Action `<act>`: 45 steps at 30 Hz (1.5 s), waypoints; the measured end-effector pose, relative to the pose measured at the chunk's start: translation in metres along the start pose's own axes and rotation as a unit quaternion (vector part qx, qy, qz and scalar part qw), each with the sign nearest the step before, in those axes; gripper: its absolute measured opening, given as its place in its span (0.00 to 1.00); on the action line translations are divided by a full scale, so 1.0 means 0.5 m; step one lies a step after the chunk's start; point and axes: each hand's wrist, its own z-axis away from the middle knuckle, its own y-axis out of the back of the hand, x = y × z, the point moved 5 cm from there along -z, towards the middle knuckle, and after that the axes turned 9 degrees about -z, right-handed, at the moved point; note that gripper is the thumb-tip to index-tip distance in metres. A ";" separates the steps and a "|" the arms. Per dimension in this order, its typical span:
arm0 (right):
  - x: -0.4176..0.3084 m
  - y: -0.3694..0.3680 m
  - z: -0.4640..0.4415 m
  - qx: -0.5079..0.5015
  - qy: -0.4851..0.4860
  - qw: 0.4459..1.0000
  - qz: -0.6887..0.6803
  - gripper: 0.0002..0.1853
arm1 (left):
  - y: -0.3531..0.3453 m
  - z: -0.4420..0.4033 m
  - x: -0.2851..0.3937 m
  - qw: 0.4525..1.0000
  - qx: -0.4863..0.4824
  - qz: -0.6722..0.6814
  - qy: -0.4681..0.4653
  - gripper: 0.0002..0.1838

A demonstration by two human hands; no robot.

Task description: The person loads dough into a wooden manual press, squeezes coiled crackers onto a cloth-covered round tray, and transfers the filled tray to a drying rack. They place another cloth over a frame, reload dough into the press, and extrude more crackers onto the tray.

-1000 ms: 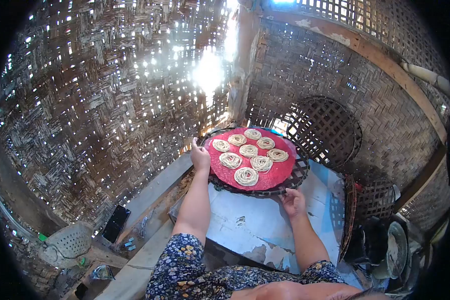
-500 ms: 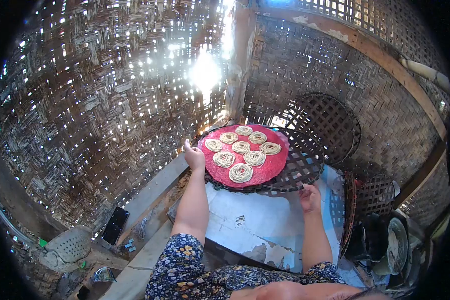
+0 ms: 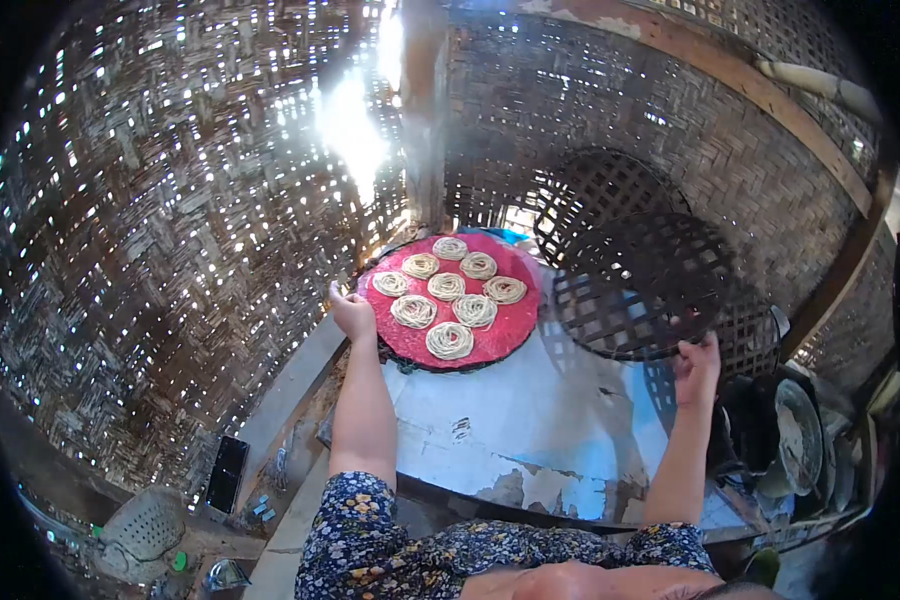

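A round tray lined with a red sheet (image 3: 512,322) lies on the pale tabletop, bearing several coiled nests of pale, noodle-like strands (image 3: 445,287). My left hand (image 3: 353,312) is closed at this tray's left rim, thumb up, some fingers hidden. To the right, my right hand (image 3: 697,372) pinches the near rim of a round, dark, open-weave tray (image 3: 635,285). This tray holds nothing and is tilted, with its shadow on the tabletop.
The worn white and blue tabletop (image 3: 510,420) stands in a corner of woven bamboo walls. Another dark woven tray (image 3: 610,190) leans behind. Stacked basins (image 3: 798,435) stand at right; a phone (image 3: 227,474) and a perforated basket (image 3: 145,522) lie at lower left.
My right hand has drawn the dark woven tray out to the right, away from the red-lined tray that overlapped it. My left hand stays at the red-lined tray's rim. The view has shifted right.
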 end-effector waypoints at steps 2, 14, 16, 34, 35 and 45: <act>-0.070 0.000 0.045 0.019 0.049 0.998 -0.023 0.28 | -0.021 -0.013 -0.028 1.000 -0.004 0.009 -0.002 0.27; -0.309 0.462 0.339 0.213 0.210 0.949 -0.105 0.24 | 0.021 -0.054 0.033 0.984 0.024 0.109 -0.137 0.29; -0.313 0.531 0.392 0.284 0.221 0.928 -0.100 0.21 | 0.073 0.039 0.194 0.967 -0.024 0.134 -0.216 0.29; -0.106 0.836 0.413 0.305 -0.133 0.943 0.026 0.26 | 0.297 0.937 0.285 0.896 -0.022 0.070 -0.439 0.28; -0.093 0.865 0.447 0.295 -0.143 0.944 0.021 0.27 | 0.322 0.950 0.254 0.880 0.089 0.043 -0.464 0.27; 0.038 1.296 1.160 0.417 -0.425 0.770 0.229 0.21 | 0.165 0.879 -0.277 0.916 -0.124 -0.365 -0.111 0.35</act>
